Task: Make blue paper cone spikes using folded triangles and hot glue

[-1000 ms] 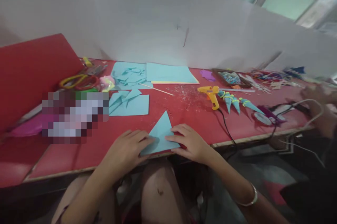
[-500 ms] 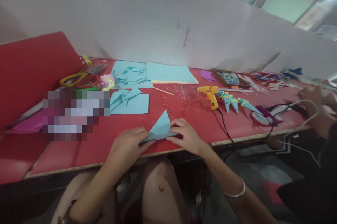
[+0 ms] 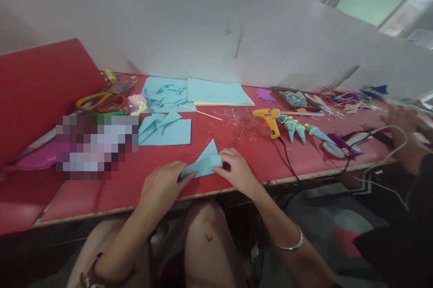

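- In the head view, I have a light-blue, triangular piece of paper [image 3: 204, 164] close to the near edge of the red tabletop [image 3: 111, 193], in front of my knees. Its tip points away from me, and a band is folded up along its near side.
- My left hand [image 3: 165, 184] has the paper's left corner pinched, thumb on top and the other fingers curled around the far side.
- My right hand [image 3: 238, 170] grips the right end of the folded band between thumb and fingers. A silver-coloured bangle [image 3: 294, 243] circles that forearm.
- Beyond my left hand, a loosely folded light-blue paper piece [image 3: 149, 131] lies on a flat light-blue paper sheet [image 3: 183, 132].
- Farther back, small light-blue paper scraps [image 3: 169, 95] rest on another sheet, beside a stack of light-blue sheets [image 3: 219, 91] with a yellowish edge below. A thin, pale stick [image 3: 208, 115] lies in front of them.
- To the right of the paper and farther back sits a yellow glue gun [image 3: 271, 121] with a black cord [image 3: 289, 161], just beside blue paper cones trimmed with yellow [image 3: 300, 132].
- Behind those is a dark brown tray [image 3: 314, 107] of small pieces, with purple paper [image 3: 266, 95] near it.
- Scissors with yellow and red handles [image 3: 91, 102] lie at the far left.
- At the far right, a co-worker's hand [image 3: 401, 121] shows, too blurred for me to tell what it holds.
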`<state>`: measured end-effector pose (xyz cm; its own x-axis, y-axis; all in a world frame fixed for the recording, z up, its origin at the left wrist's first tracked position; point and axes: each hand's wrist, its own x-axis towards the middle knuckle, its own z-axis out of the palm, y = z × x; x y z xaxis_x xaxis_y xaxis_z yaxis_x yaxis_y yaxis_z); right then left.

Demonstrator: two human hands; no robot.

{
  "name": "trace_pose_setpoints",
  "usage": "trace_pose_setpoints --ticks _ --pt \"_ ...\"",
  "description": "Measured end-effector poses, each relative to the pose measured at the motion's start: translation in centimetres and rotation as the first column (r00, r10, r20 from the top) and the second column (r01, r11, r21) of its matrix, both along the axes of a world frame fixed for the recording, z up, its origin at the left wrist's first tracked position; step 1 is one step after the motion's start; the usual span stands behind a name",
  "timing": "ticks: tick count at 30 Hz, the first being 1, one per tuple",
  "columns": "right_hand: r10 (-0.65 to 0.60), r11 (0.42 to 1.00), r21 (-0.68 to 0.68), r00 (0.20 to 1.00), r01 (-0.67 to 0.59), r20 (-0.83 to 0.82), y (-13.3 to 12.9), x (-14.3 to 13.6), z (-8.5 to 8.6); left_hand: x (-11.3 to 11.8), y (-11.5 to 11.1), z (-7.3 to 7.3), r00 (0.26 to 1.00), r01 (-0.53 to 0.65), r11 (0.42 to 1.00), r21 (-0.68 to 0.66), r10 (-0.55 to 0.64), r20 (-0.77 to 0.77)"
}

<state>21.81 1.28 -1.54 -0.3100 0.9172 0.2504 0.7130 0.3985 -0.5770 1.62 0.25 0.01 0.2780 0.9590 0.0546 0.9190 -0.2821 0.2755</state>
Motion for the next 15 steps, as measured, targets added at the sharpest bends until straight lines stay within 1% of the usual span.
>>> trace_pose_setpoints --ticks 3,5,7,9,10,12,15 --pt "-0.031 0.999 0.007 0.999 0.031 0.021 -0.1 -0.1 0.0 -0.1 0.2 -0.1 1.000 0.002 1.000 -0.006 -0.002 0.005" --pt "-0.029 1.000 0.011 0.999 0.029 0.022 -0.1 0.1 0.1 -0.4 0.4 -0.2 0.998 0.036 0.999 -0.025 -0.035 0.048" --pt "0.049 0.999 0.008 0.999 -0.049 0.006 -0.2 0.4 0.1 -0.7 0.5 -0.5 0.980 0.148 0.988 -0.033 -0.142 0.138" --pt "0.162 0.987 0.007 0.987 -0.162 -0.020 -0.3 0.8 0.2 -1.0 0.6 -0.8 0.933 0.283 0.959 -0.008 -0.273 0.236" --pt "0.203 0.979 0.009 0.979 -0.203 -0.030 -0.3 1.0 0.2 -1.1 0.6 -0.9 0.913 0.318 0.948 0.008 -0.309 0.266" --pt "0.228 0.974 0.016 0.973 -0.227 -0.044 -0.4 1.1 0.2 -1.0 0.4 -1.0 0.915 0.306 0.952 0.016 -0.298 0.272" --pt "0.187 0.982 0.020 0.980 -0.187 -0.060 -0.4 0.9 0.2 -0.5 0.0 -0.6 0.954 0.219 0.976 0.002 -0.214 0.210"
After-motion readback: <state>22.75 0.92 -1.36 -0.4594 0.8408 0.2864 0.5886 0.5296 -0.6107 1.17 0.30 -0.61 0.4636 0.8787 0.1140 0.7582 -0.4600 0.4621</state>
